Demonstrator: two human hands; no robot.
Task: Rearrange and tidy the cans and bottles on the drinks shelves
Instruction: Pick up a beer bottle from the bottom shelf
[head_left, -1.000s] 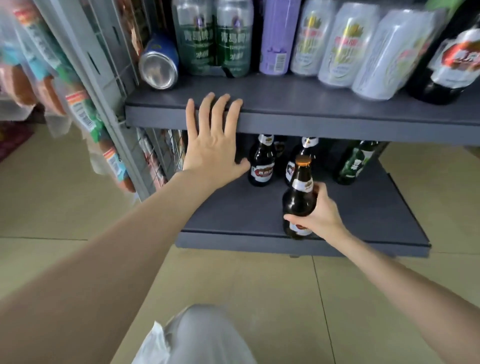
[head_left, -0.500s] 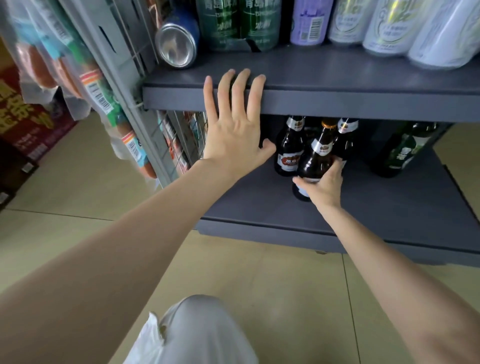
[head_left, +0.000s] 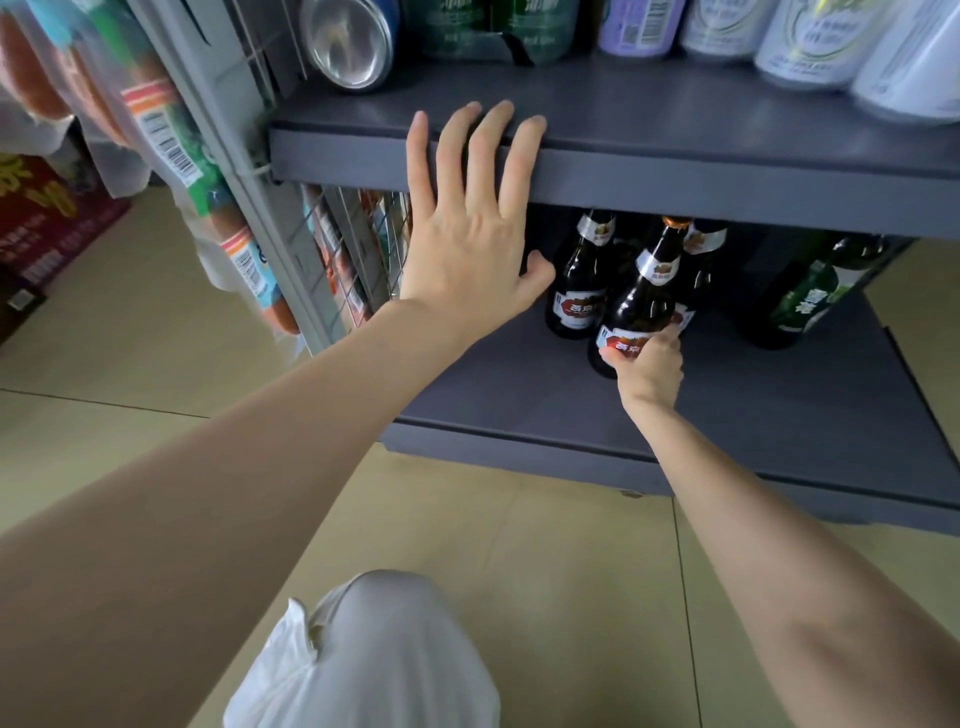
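Note:
My right hand (head_left: 647, 366) grips the lower body of a brown beer bottle (head_left: 641, 299) with a red and white label, tilted on the bottom shelf (head_left: 779, 415). It stands just in front of two like brown bottles (head_left: 579, 283), touching or nearly touching them. A green bottle (head_left: 802, 296) leans further right. My left hand (head_left: 467, 228) rests flat, fingers straight, on the front edge of the upper shelf (head_left: 727, 182). On that shelf a blue can (head_left: 353, 41) lies on its side, beside green cans (head_left: 493, 31), a purple can (head_left: 636, 26) and white cans (head_left: 815, 41).
A grey upright with wire mesh (head_left: 353, 249) bounds the shelves on the left; packaged sausages (head_left: 171, 150) hang from it. A red box (head_left: 47, 218) sits on the tiled floor at far left. My knee in pale cloth (head_left: 374, 654) is at the bottom.
My right hand has pushed the brown bottle from the front of the bottom shelf back to the other brown bottles. My left hand has stayed on the upper shelf edge.

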